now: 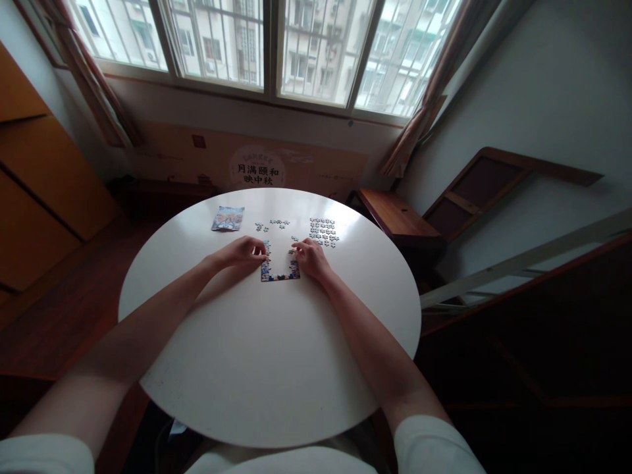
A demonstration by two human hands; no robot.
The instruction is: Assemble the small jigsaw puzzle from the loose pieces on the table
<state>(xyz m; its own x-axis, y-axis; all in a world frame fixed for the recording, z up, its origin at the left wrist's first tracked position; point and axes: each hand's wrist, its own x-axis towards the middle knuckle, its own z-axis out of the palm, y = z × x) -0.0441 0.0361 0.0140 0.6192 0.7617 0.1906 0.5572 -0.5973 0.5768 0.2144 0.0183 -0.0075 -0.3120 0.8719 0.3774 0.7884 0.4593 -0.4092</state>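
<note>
A partly joined jigsaw puzzle (280,278) lies on the white oval table (266,355), its bottom and two sides forming a U around bare tabletop. At its left side is my left hand (245,249), fingers curled and fingertips at the edge pieces; what they pinch, if anything, is too small to see. My right hand (311,258) is closed at the right side, with a small puzzle piece (291,251) at its fingertips. Just beyond that hand lies a loose piece (295,238). Several more loose pieces (280,223) lie behind the puzzle.
Rows of loose pieces (323,230) lie to the right, beyond my right hand. A picture packet (228,218) rests at the table's left rear. Past the table stand a wooden stool or bench (395,212) and a printed board (306,161) under the barred window.
</note>
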